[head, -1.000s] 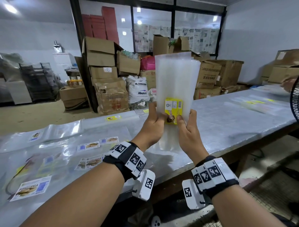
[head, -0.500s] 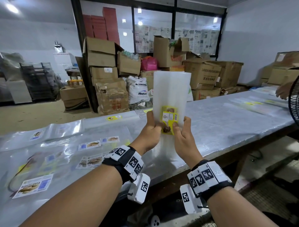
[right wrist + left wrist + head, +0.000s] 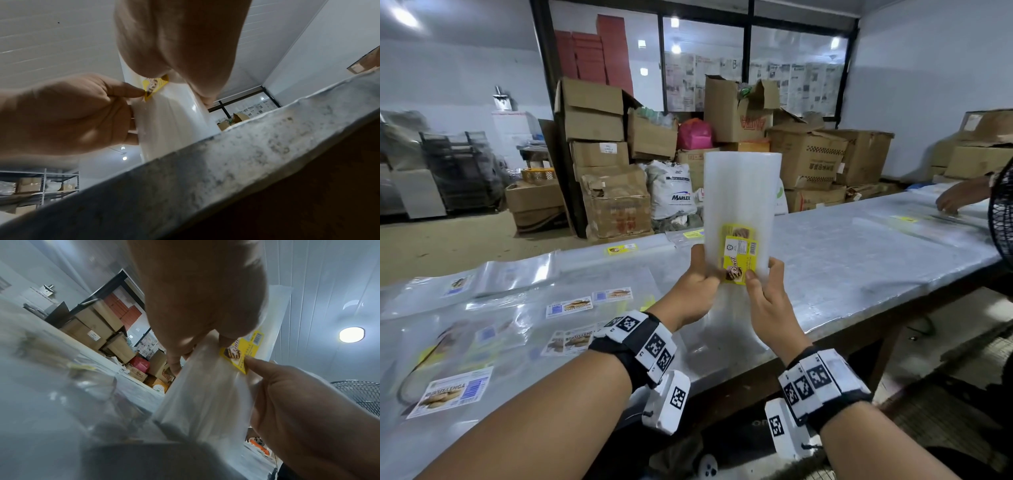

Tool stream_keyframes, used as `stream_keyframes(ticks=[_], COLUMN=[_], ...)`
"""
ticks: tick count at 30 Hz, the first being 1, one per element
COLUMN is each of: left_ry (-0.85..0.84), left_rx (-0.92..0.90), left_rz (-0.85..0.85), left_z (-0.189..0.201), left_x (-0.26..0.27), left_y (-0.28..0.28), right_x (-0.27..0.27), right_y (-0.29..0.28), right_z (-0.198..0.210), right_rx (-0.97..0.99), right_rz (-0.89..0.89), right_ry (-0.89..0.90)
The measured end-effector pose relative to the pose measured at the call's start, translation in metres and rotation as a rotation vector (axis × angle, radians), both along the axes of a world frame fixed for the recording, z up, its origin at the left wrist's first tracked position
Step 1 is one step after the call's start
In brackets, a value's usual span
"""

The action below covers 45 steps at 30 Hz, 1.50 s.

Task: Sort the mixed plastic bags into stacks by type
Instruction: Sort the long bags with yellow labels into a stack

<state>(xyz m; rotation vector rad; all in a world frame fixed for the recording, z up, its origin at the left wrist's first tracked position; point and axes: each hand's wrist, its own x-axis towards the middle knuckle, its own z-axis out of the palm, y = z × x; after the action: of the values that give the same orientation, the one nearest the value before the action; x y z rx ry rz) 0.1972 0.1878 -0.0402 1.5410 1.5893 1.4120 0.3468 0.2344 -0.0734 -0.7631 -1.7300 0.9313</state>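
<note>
I hold a thick upright stack of clear bags with a yellow label (image 3: pixel 739 205) between both hands, its bottom edge standing on the table. My left hand (image 3: pixel 697 277) grips the stack's left side, thumb on the front. My right hand (image 3: pixel 765 291) grips its right side, thumb tip on the yellow label (image 3: pixel 738 255). The left wrist view shows the same stack (image 3: pixel 207 394) and the right thumb (image 3: pixel 259 365) touching the label. In the right wrist view the stack (image 3: pixel 172 116) rises behind the table edge (image 3: pixel 226 159). Loose clear bags with white and blue labels (image 3: pixel 568 306) lie flat at left.
The long grey table (image 3: pixel 859 260) runs off to the right, where another person's hand (image 3: pixel 955 198) rests on flat yellow-label bags (image 3: pixel 904 219). A black fan grille (image 3: pixel 1001 219) stands at the right edge. Cardboard boxes (image 3: pixel 743 113) are piled behind the table.
The stack has come down from raised in the air to standing on the table, and its fanned top edges have squared up. Both hands dropped with it.
</note>
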Motion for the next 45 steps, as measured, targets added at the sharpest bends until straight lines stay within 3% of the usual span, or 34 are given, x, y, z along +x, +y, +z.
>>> stream_keyframes(ticks=[8, 20, 36, 40, 45], left_ry=[-0.020, 0.100, -0.070, -0.137, -0.073], left_rx=[0.102, -0.079, -0.155, -0.125, 0.032], left_rz=[0.024, 0.020, -0.004, 0.012, 0.168], left_z=[0.010, -0.002, -0.004, 0.007, 0.047], left_x=[0.004, 0.001, 0.001, -0.014, -0.051], left_y=[0.002, -0.012, -0.021, -0.022, -0.021], right_x=[-0.006, -0.002, -0.001, 0.002, 0.006], right_y=[0.003, 0.000, 0.003, 0.006, 0.003], right_z=[0.013, -0.005, 0.010, 0.014, 0.015], right_rx=[0.065, 0.022, 0.068, 0.038, 0.029], right_rz=[0.016, 0.001, 0.016, 0.046, 0.133], right_ry=[0.057, -0.009, 0.034, 0.033, -0.005])
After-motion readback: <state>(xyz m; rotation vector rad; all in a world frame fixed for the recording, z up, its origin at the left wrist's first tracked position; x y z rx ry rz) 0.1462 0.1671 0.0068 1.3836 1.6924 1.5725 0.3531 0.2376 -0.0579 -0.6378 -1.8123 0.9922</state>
